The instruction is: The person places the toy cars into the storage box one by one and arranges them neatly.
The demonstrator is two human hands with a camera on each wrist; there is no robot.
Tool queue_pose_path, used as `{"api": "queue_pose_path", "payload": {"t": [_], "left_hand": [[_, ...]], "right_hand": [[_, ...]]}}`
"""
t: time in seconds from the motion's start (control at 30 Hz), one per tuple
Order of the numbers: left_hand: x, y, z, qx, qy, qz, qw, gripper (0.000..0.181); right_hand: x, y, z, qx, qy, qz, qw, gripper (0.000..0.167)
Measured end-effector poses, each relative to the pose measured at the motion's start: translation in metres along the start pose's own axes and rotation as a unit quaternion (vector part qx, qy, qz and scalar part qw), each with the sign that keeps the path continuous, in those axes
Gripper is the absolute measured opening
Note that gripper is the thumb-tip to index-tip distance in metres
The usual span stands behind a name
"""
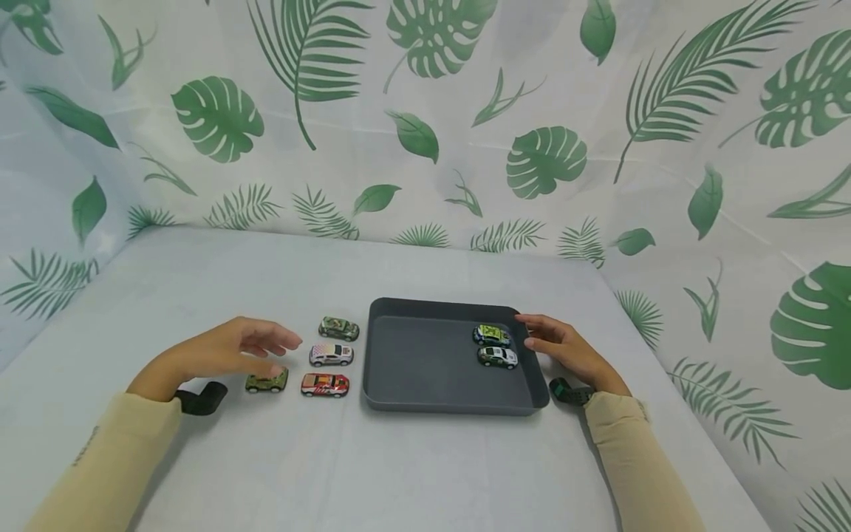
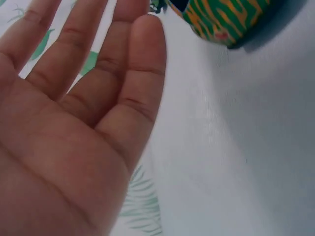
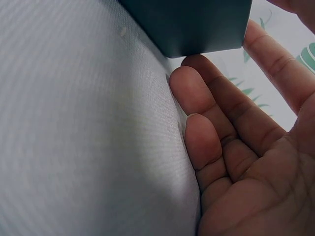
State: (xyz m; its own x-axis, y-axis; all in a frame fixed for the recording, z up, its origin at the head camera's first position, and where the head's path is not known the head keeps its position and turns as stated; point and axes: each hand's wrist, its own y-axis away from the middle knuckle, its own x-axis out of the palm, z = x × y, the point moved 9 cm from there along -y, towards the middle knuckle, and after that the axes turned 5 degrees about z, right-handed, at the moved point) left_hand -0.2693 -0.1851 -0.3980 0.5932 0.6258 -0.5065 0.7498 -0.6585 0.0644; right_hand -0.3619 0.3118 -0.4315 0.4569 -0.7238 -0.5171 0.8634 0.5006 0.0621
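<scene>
My left hand [image 1: 229,351] hovers over a green-patterned toy car [image 1: 266,381], its thumb just above or touching the roof; the head view does not settle which. In the left wrist view the fingers [image 2: 147,73] are loosely extended, and the car's green and orange striped end [image 2: 226,22] shows beyond them. To the right stand a camouflage toy car [image 1: 338,328], a white patterned one [image 1: 331,355] and a red and orange one [image 1: 324,385]. My right hand [image 1: 568,351] rests at the right rim of a dark grey tray [image 1: 425,407], fingertips touching its edge.
Inside the tray, at its right side, sit a blue and yellow-green toy car [image 1: 492,335] and a white and dark one [image 1: 498,357]. A white cloth covers the table [image 1: 399,473]. A leaf-printed backdrop [image 1: 465,111] rises behind and on both sides.
</scene>
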Motion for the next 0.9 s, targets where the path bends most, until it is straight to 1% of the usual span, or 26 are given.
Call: {"api": "queue_pose_path", "payload": {"t": [0.13, 0.37, 0.47, 0.63, 0.73, 0.77, 0.9], "left_hand": [[0.001, 0.000, 0.004, -0.017, -0.011, 0.009, 0.9998, 0.048], [0.000, 0.005, 0.013, -0.062, -0.027, 0.010, 0.9976, 0.052], [-0.001, 0.007, 0.016, -0.081, -0.049, 0.005, 0.9955, 0.048], [-0.003, 0.007, 0.023, -0.118, -0.091, -0.004, 0.9888, 0.042], [-0.002, 0.005, 0.025, -0.125, -0.113, -0.004, 0.9858, 0.040], [-0.002, 0.005, 0.026, -0.129, -0.116, -0.005, 0.9849, 0.040], [-0.002, 0.004, 0.027, -0.129, -0.123, -0.006, 0.9840, 0.039]], "right_hand": [[0.000, 0.001, -0.001, 0.002, -0.003, -0.001, 1.0000, 0.056], [0.002, -0.001, -0.002, -0.004, 0.004, -0.003, 1.0000, 0.055], [0.002, -0.001, -0.002, -0.003, 0.009, -0.004, 0.9999, 0.055], [0.001, -0.001, -0.001, -0.001, 0.009, -0.007, 0.9999, 0.055], [0.001, -0.001, 0.000, -0.001, 0.010, -0.008, 0.9999, 0.055], [0.000, -0.001, 0.000, -0.001, 0.012, -0.008, 0.9999, 0.055], [0.000, -0.001, 0.002, -0.001, 0.015, -0.009, 0.9998, 0.055]]}}
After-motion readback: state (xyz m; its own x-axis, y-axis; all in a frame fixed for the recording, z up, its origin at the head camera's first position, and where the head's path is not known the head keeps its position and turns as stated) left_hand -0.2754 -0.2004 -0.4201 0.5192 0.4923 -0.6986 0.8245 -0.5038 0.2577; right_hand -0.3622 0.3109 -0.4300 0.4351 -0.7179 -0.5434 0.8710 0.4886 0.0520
